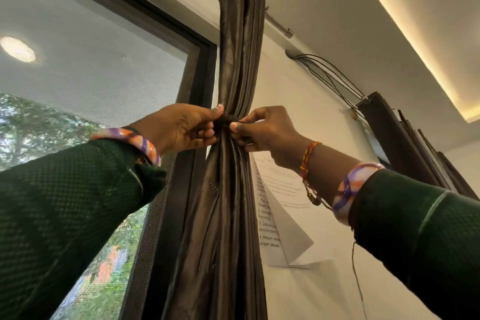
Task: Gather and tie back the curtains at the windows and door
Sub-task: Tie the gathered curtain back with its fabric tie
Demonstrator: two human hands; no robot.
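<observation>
hands: 2 | curtains: 2 | window: 1 | paper sheet: 1 | curtain rod: 1

Wall paper sheet reads partly: "Pull", "Return items", "proper places".

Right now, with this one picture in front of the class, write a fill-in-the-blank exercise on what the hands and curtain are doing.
1. The left hand and right hand pinch a dark tie around the ____.
2. The brown curtain hangs from a metal ____.
3. A printed sheet of ____ hangs on the wall beside it.
4. Both sleeves are dark ____.

Missing words: curtain; rod; paper; green
</observation>
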